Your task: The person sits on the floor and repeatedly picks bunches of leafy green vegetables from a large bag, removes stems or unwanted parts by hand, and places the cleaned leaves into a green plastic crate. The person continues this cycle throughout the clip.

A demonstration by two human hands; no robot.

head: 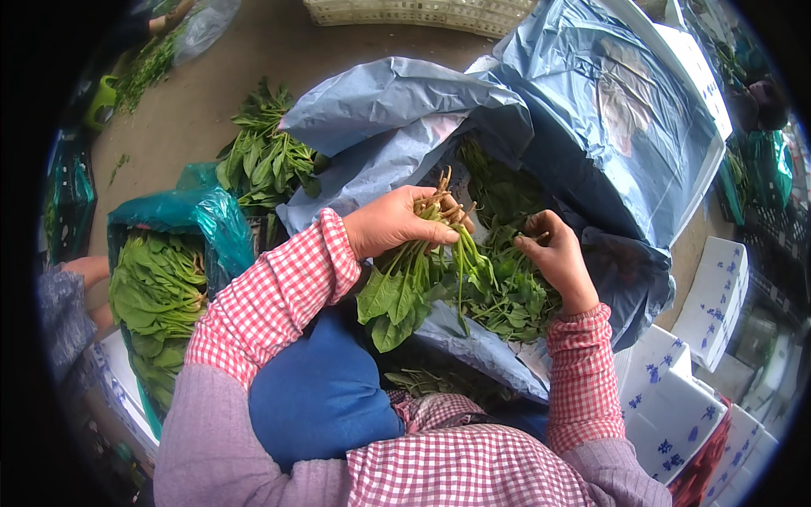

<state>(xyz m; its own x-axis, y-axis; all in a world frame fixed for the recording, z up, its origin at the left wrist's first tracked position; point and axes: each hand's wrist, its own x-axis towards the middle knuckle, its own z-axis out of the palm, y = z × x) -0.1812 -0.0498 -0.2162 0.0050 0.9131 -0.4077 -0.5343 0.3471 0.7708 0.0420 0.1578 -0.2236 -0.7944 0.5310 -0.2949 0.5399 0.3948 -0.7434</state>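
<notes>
My left hand (412, 222) is closed around a bunch of spinach (399, 295), its brownish roots pointing up and its leaves hanging down. To the right, my right hand (551, 250) is held with thumb and fingers close together, over loose spinach leaves (519, 304). A small stem seems to show at its fingertips, but I cannot tell whether it is gripped. The loose greens lie inside a container lined with blue-grey plastic sheeting (393, 95), partly hidden beneath my hands.
A crate lined with green plastic (222, 215) holds spinach bunches (158, 285) at the left. Leafy greens (266, 152) lie behind it. White foam boxes (671, 405) stand at the lower right, a cream plastic crate (418, 14) at the top. Another person's arm (89, 272) shows far left.
</notes>
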